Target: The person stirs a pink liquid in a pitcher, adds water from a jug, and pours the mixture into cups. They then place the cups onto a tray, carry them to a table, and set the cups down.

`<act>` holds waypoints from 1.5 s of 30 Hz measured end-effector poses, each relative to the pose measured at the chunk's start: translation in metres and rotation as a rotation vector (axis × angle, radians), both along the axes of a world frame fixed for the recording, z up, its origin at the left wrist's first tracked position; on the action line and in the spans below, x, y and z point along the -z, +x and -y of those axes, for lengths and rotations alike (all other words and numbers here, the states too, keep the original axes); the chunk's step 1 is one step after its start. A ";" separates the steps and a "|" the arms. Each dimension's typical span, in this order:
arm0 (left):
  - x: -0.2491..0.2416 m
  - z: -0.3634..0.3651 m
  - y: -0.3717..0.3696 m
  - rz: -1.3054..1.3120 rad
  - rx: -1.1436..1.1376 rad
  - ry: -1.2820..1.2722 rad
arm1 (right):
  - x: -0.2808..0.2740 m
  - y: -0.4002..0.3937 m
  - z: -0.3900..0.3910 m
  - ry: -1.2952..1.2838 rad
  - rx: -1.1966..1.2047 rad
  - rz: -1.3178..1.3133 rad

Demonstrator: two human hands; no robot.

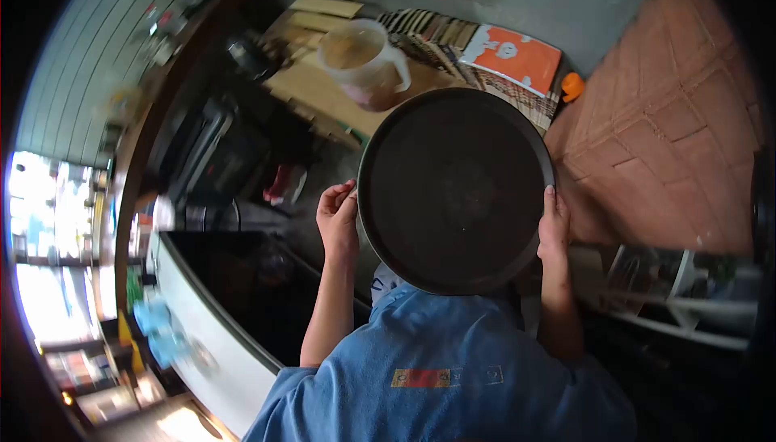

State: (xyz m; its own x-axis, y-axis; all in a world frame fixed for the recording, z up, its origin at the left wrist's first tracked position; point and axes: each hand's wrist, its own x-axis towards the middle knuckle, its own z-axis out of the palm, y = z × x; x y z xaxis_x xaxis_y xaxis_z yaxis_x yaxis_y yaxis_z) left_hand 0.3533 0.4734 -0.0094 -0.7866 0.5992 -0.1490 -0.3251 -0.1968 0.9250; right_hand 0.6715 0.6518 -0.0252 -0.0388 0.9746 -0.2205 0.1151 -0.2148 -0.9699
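A round, dark brown serving tray (457, 191) is held up in front of my chest, its flat face toward me and light scuffs near its middle. My right hand (554, 228) grips its right rim, thumb lying along the edge. At the opposite rim, my left hand (338, 220) is closed, with curled fingers and fingertips at the tray's edge. Part of the fingers on both hands is hidden behind or beside the rim. Just beyond the tray stands a translucent plastic pitcher (360, 62) with brownish contents.
A wooden table (303, 86) bears the pitcher, a row of packed brown items (428, 30) and an orange printed packet (513, 58). An orange object (572, 86) lies near the brick-patterned surface (663, 127). To my left is a white-sided counter (202, 313); white shelving (679, 305) stands right.
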 end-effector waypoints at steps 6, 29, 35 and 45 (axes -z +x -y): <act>-0.023 -0.057 -0.059 0.266 0.538 -0.198 | 0.008 -0.042 0.037 -0.020 0.317 0.158; 0.140 -0.195 -0.110 -0.326 0.882 -0.614 | 0.098 -0.090 -0.007 -0.283 0.307 0.369; 0.120 -0.208 -0.091 -0.291 0.888 -0.631 | 0.098 -0.074 -0.019 -0.279 0.206 0.592; 0.110 -0.213 -0.077 -0.241 0.701 -0.377 | 0.119 -0.054 -0.028 -0.222 0.050 0.578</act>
State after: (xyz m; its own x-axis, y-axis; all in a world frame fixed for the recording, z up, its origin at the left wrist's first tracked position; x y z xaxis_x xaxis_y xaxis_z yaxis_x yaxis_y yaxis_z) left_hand 0.2767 0.6868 -0.1198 -0.2852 0.9061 -0.3125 -0.0412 0.3142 0.9485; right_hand 0.6178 0.6795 -0.1439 0.1916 0.9007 -0.3900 0.5932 -0.4228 -0.6851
